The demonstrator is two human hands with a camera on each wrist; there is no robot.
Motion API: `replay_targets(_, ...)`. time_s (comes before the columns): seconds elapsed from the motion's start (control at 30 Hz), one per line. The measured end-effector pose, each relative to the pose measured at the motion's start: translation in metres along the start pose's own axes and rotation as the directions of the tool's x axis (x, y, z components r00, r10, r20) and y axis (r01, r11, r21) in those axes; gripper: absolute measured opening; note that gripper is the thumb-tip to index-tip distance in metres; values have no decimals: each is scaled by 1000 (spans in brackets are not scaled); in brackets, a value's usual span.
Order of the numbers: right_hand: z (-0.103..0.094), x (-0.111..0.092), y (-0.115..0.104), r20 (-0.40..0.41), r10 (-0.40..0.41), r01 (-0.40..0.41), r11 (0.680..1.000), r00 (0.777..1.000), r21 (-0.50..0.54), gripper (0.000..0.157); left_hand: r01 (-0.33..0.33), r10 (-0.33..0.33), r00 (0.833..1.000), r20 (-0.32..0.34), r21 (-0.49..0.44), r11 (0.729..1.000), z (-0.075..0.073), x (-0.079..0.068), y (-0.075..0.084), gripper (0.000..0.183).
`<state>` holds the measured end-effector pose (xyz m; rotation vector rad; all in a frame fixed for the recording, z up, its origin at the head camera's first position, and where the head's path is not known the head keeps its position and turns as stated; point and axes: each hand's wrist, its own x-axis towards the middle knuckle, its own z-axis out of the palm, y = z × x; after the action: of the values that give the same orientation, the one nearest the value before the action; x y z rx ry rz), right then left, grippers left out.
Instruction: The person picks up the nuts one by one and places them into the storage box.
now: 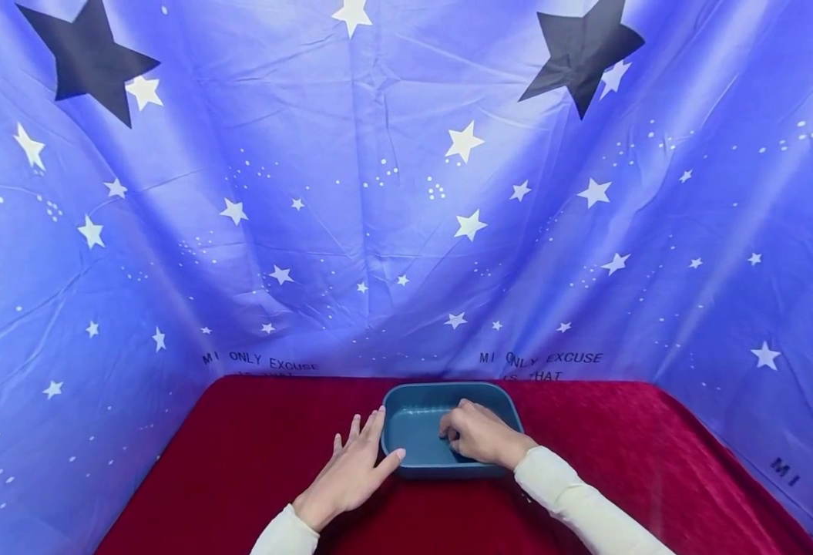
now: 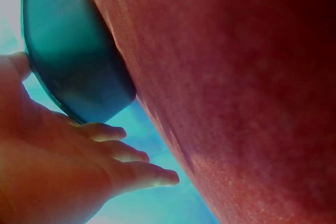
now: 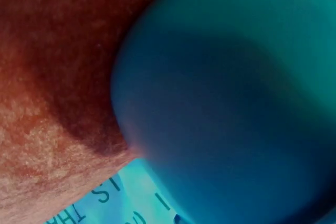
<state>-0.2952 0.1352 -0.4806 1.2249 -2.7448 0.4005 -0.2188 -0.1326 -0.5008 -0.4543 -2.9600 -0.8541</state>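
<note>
A blue-green rectangular basin with rounded corners [image 1: 416,443] sits on the red cloth, its outer wall [image 2: 68,40] filling the upper left of the left wrist view. My left hand [image 1: 354,470] lies along the basin's left side, fingers straight and spread, with thumb and fingertips at the rim. Inside the basin, toward its right half, is my right hand [image 1: 478,433], its fingers bent down near the floor. Whether anything is between those fingers is hidden by the hand. Only the basin's outer wall [image 3: 220,108] shows up close in the right wrist view, without the hand.
Red velvety cloth [image 1: 253,439] covers the table. Behind and at both sides hangs a blue curtain [image 1: 378,231] printed with stars and lettering. The basin stands near the table's far edge, close to the curtain.
</note>
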Motion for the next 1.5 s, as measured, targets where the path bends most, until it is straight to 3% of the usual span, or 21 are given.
replay_targets(0.23,-5,-3,-2,-25,40,-40,999,999,2,12,8,-8,1000,0,-3,1000,1,-1,1,95)
replay_targets(0.37,-13,-9,-10,-108,60,-62,998,992,-17,9,3,-3,1000,-1,-2,1000,1,0,1,90)
replay_targets(0.5,-21,-22,-24,-187,28,-36,999,982,-41,13,7,-7,1000,1,-6,1000,1,0,1,88)
replay_targets(0.87,-33,-72,-61,-257,-79,70,996,963,-47,15,0,0,1000,-8,-11,1000,0,-2,2,86)
replay_targets(1.13,-20,-106,-68,-147,-152,146,988,977,-52,14,-6,6,1000,-16,-13,1000,-2,-2,1,92)
replay_targets(1.27,-11,-115,-64,-65,-168,167,986,984,-23,14,-9,9,1000,-16,-10,1000,-1,-1,1,89)
replay_targets(1.43,-5,-122,-63,39,-136,134,989,990,56,14,-7,7,1000,-15,-14,1000,-1,-1,1,86)
replay_targets(1.5,-2,-123,-63,38,-162,160,986,986,48,12,-6,6,1000,-14,-12,1000,-1,-1,1,86)
